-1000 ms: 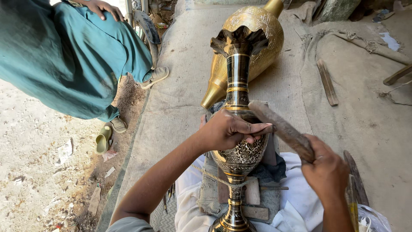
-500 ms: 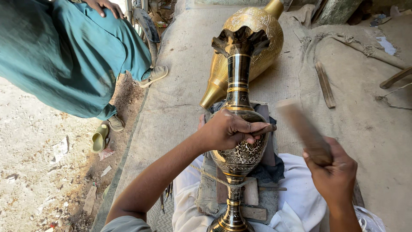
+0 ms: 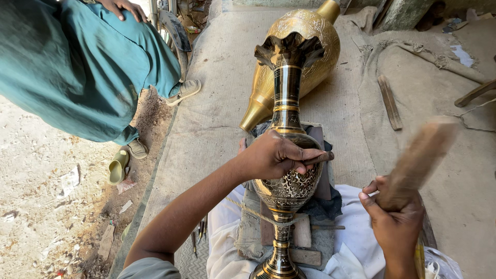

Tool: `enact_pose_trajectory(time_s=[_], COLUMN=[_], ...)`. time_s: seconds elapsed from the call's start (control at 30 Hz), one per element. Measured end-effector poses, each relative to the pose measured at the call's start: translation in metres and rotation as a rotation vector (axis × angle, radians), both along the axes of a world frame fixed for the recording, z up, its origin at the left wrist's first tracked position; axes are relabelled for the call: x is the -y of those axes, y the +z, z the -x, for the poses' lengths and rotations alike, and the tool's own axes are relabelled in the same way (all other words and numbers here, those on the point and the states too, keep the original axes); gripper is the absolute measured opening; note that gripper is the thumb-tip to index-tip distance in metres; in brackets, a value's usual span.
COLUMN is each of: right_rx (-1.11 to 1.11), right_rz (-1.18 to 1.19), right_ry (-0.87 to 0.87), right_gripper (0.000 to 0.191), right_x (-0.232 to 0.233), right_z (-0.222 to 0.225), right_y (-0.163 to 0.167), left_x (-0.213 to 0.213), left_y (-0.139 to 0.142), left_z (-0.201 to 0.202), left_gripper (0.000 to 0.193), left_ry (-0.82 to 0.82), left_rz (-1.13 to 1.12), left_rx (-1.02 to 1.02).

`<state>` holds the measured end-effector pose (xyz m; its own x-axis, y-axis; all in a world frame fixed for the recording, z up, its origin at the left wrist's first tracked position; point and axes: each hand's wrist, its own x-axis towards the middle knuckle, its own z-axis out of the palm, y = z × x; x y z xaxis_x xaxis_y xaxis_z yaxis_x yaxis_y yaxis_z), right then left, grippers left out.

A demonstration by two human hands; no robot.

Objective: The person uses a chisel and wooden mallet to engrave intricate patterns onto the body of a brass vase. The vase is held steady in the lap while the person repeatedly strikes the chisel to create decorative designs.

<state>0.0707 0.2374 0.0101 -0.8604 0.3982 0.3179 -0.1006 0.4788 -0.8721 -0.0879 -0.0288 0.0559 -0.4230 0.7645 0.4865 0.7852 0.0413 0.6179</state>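
Observation:
A tall black-and-gold engraved brass vase (image 3: pixel 287 93) lies along my lap, its fluted mouth pointing away. My left hand (image 3: pixel 274 155) rests on the vase's belly and pinches a thin dark chisel (image 3: pixel 319 156) against the metal. My right hand (image 3: pixel 395 217) grips a wooden mallet stick (image 3: pixel 421 155), raised and blurred to the right of the vase, apart from the chisel.
A second, plain gold vase (image 3: pixel 310 41) lies behind on the burlap mat (image 3: pixel 217 113). A person in teal clothes (image 3: pixel 77 67) stands at the left on dirt, a green sandal (image 3: pixel 118 166) near. A wooden stick (image 3: pixel 389 101) lies right. Small tools (image 3: pixel 199 235) lie by my left arm.
My right hand has swung the wooden mallet away from the chisel, up and to the right. The left hand, chisel and vase have stayed in place.

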Motion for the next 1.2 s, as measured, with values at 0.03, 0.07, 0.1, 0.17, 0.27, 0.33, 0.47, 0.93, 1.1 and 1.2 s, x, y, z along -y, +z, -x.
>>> enact_pose_trajectory(time_s=[0.03, 0.07, 0.1, 0.17, 0.27, 0.33, 0.47, 0.93, 1.1, 1.2], right_rx=[0.126, 0.247, 0.136, -0.079, 0.121, 0.006, 0.101, 0.062, 0.01, 0.101], right_rz=[-0.217, -0.432, -0.205, 0.253, -0.329, -0.005, -0.307, -0.061, -0.019, -0.133], right_ry=[-0.098, -0.198, -0.12, 0.041, -0.163, -0.086, -0.173, -0.121, -0.069, -0.171], right_gripper=[0.04, 0.042, 0.041, 0.039, 0.034, 0.034, 0.032, 0.037, 0.038, 0.043], right_x=[0.0, 0.0, 0.001, 0.003, 0.003, 0.001, -0.003, -0.004, -0.006, -0.004], right_z=[-0.002, -0.003, -0.003, -0.003, -0.006, -0.006, -0.009, -0.012, -0.014, -0.015], right_y=[0.0, -0.001, -0.003, -0.006, -0.008, -0.011, -0.015, -0.021, -0.02, -0.015], left_x=[0.0, -0.001, -0.001, 0.0, -0.001, -0.001, -0.001, -0.002, -0.002, -0.002], left_y=[0.0, 0.0, 0.0, 0.001, 0.003, 0.004, 0.009, 0.015, 0.014, 0.014], left_z=[0.0, 0.001, 0.002, 0.002, 0.003, 0.002, 0.002, 0.002, 0.002, 0.005], left_gripper=[0.051, 0.052, 0.053, 0.054, 0.052, 0.052, 0.052, 0.05, 0.051, 0.05], left_ry=[-0.002, -0.004, -0.003, 0.002, -0.028, -0.056, -0.04, -0.09, -0.1, -0.113], left_rz=[-0.016, -0.031, -0.006, 0.053, -0.015, -0.013, -0.015, -0.003, -0.013, -0.02], left_rx=[-0.028, -0.062, -0.056, -0.034, -0.015, 0.011, -0.031, 0.012, 0.034, 0.026])
